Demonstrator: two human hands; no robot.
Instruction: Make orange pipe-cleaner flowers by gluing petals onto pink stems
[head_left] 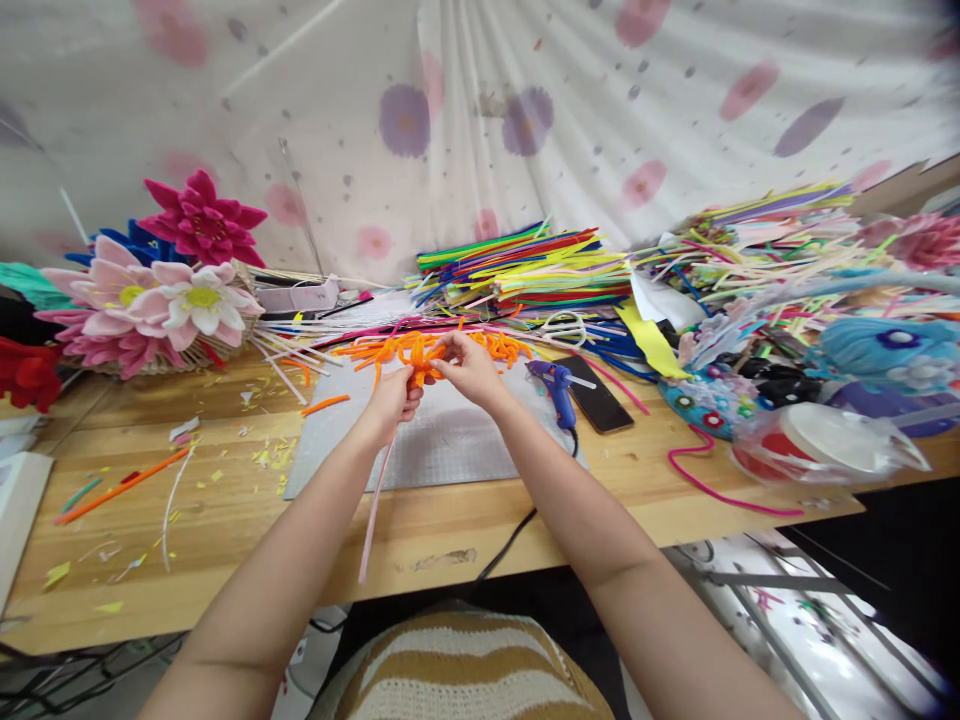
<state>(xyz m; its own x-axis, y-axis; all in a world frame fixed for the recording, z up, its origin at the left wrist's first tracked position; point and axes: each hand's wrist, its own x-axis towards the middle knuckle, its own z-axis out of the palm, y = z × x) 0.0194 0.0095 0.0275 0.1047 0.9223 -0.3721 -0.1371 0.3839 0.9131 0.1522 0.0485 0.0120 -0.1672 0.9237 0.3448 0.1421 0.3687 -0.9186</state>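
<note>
Over the grey mat, my left hand (393, 402) is closed around the stem (375, 500) of an orange pipe-cleaner flower (418, 352). The pale stem hangs down from this fist toward the table's front edge. My right hand (471, 368) pinches the flower's right side between thumb and fingers. Behind both hands lies a row of loose orange pipe-cleaner pieces (367, 350), some reaching past the mat's back edge. A short orange piece (325, 405) rests left of my left hand.
The grey mat (457, 455) lies on a wooden table. Right of it are a blue glue gun (556, 388) with a cord and a dark phone (600, 395). Pipe-cleaner bundles (525, 265) and scissors (562, 328) lie behind. Pink and white flowers (202, 298) stand left.
</note>
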